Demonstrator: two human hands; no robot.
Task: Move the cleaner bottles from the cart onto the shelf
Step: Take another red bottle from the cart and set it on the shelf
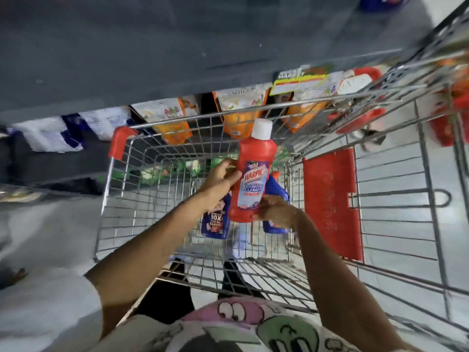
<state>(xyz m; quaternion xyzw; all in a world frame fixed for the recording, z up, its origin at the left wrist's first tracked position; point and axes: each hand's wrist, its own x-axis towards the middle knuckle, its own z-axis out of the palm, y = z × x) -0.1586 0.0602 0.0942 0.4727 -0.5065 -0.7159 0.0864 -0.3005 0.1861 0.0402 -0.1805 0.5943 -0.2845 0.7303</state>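
I hold the red Harpic bathroom cleaner bottle (253, 174) above the cart (162, 250), left hand (220, 177) fingers wrapped mid-body, right hand (272, 212) pinching its base, steadying it for the shelf (127, 59).

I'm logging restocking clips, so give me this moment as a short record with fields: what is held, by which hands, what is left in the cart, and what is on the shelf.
held item: red bottle, white cap, upright, label reads bathroom cleaner
left hand: grip on the bottle's left side
right hand: grip at the bottle's lower right
position: above the wire cart, not yet on the shelf
left in cart: two blue bottles, partly hidden
shelf: orange pouches beyond the cart
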